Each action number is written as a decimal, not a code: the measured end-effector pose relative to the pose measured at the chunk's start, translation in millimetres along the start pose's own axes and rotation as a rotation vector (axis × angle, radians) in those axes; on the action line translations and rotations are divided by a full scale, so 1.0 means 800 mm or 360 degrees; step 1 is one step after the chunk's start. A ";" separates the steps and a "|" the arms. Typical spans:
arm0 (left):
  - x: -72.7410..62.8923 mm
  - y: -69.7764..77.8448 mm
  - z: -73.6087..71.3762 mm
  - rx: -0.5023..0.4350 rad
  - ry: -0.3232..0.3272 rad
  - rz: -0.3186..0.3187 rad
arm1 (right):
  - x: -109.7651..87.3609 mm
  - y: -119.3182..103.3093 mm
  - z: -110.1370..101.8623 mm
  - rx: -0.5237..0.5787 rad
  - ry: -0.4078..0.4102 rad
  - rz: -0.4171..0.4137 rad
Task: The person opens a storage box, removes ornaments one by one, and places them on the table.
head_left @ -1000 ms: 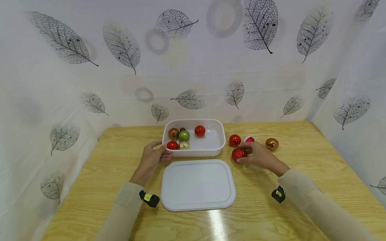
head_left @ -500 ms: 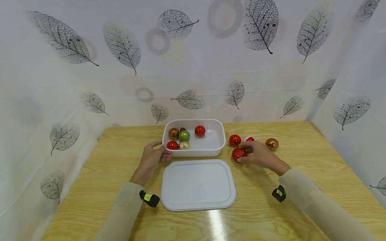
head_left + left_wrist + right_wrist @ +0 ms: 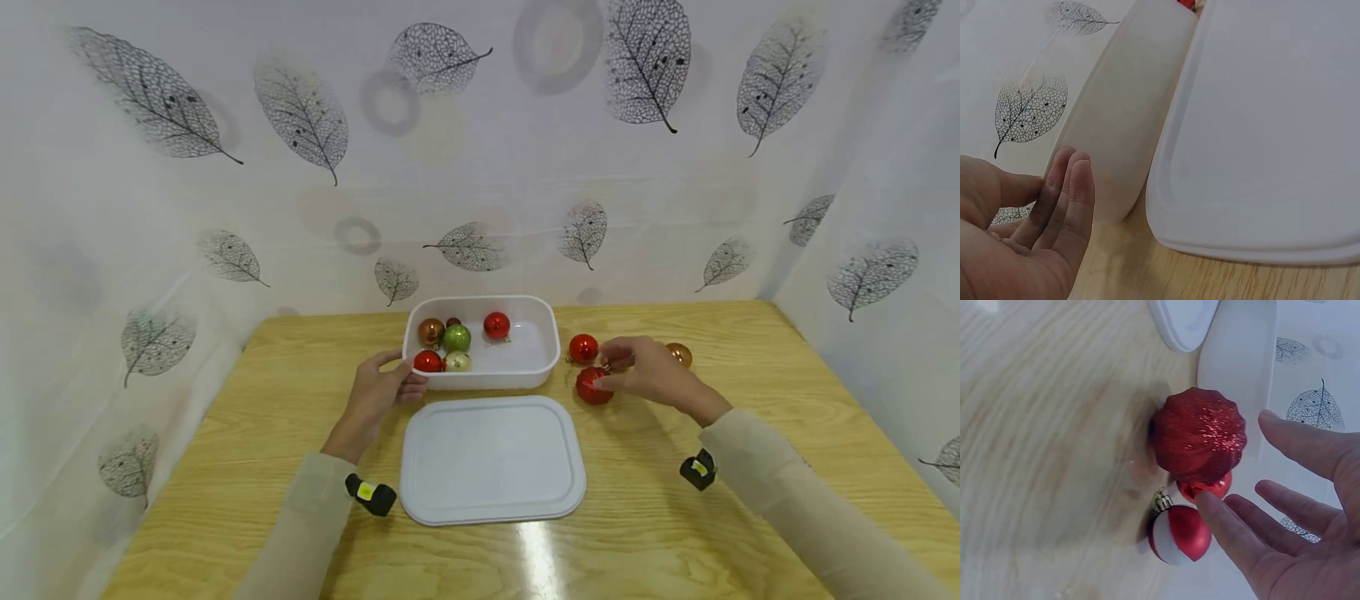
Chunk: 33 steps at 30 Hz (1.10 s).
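My left hand holds the left front corner of a white plastic box, thumb at the rim and fingers against the outer wall. Inside the box lie a brown bauble, a green one, a pale gold one and several red ones. Over a ridged, glittery red bauble on the table hovers my right hand, its fingers spread. The index fingertip is close to the bauble's edge; contact is unclear. Beside it lie a smooth red bauble and a red-and-white bauble.
A white lid lies flat on the wooden table, in front of the box. Past my right hand sits a gold bauble, partly hidden. A leaf-patterned cloth hangs behind the table.
My right hand has loosened from around the ridged red bauble and shifted slightly up and right, covering the red-and-white bauble in the head view. My left hand and the box have stayed still.
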State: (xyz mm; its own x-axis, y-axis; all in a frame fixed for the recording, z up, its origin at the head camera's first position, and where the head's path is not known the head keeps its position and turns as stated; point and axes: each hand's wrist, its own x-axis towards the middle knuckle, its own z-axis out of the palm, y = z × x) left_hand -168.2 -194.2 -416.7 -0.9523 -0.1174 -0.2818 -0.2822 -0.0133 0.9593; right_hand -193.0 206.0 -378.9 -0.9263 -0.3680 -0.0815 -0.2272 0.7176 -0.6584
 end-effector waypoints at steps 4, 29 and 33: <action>0.000 0.000 0.000 0.0012 0.0006 -0.0009 | 0.004 -0.006 -0.005 0.0015 0.0011 -0.0016; -0.002 0.004 -0.001 0.0034 0.0010 -0.0014 | 0.072 -0.088 0.035 0.0103 -0.0035 -0.0230; -0.001 0.003 -0.002 0.0033 0.0006 -0.0010 | 0.081 -0.096 0.043 0.0136 -0.0068 -0.0256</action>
State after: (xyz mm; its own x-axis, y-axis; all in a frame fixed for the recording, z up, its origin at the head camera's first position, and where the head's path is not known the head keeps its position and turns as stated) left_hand -167.7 -195.4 -414.4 -0.9500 -0.1212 -0.2877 -0.2906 0.0067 0.9568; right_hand -225.3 106.7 -359.2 -0.8659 -0.5002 -0.0007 -0.3433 0.5953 -0.7265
